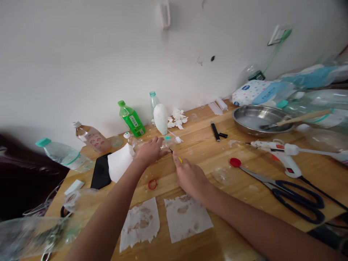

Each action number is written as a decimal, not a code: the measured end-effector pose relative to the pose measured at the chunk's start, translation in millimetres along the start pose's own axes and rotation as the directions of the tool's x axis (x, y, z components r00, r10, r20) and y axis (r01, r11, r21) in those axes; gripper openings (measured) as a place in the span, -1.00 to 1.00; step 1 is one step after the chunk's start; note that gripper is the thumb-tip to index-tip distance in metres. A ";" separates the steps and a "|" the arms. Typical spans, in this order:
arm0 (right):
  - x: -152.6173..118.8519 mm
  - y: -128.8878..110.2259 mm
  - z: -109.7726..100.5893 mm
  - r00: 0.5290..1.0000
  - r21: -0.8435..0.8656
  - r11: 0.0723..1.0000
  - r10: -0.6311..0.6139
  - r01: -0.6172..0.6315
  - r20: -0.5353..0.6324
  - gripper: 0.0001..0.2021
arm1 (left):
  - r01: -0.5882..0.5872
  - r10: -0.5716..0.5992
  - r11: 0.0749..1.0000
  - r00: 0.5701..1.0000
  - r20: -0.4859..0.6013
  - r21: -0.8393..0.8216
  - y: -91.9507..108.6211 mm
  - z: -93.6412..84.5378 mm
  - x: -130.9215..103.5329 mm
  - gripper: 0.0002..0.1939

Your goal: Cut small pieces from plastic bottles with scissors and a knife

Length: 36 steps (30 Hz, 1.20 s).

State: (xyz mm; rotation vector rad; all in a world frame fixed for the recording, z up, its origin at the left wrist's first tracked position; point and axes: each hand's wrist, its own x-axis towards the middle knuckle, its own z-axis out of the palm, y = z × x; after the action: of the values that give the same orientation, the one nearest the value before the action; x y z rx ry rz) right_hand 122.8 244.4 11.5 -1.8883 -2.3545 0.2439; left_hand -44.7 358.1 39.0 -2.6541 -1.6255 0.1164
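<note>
My left hand (150, 150) is closed over a clear plastic bottle (164, 144) lying on the wooden table, so much of the bottle is hidden. In my right hand (191, 177) is a slim yellow knife (180, 159); its dark tip meets the bottle beside my left fingers. Just behind them stands a white-covered bottle (161, 117), with torn white paper (178, 119) to its right. A red ring (152, 184) and two stained, ragged paper sheets (188, 217) lie nearer me, between my forearms.
Left are several bottles, including a green one (132, 119), and a black phone (100, 172). Right are scissors (274, 186), a glue gun (280, 154), a metal bowl (244, 125) holding a brush (301, 119), and a red cap (235, 162). A wall stands behind.
</note>
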 end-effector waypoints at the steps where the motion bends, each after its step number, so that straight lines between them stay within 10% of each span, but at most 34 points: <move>1: 0.2 -1.2 -0.4 1.000 -0.009 1.000 -0.002 0.002 0.006 -0.33 | -0.001 0.001 1.000 1.000 0.006 -0.011 -2.3 0.1 1.5 -0.34; 23: 6.1 3.0 -9.4 0.999 0.012 1.000 -0.026 0.026 -0.037 -0.35 | -0.098 0.114 0.957 0.993 0.042 -0.273 -39.0 -8.9 32.0 -0.56; 36: 26.2 14.0 -9.4 0.996 0.045 0.998 -0.031 0.035 -0.078 -0.43 | 0.218 -0.222 0.967 0.975 -0.018 -0.134 -9.1 1.3 19.7 -0.51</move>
State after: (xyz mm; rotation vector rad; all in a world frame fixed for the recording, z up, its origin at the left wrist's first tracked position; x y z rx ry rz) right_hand 132.3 273.4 17.7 -1.8032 -2.3071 0.2158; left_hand -43.9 379.8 37.3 -2.5254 -1.9672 -0.0408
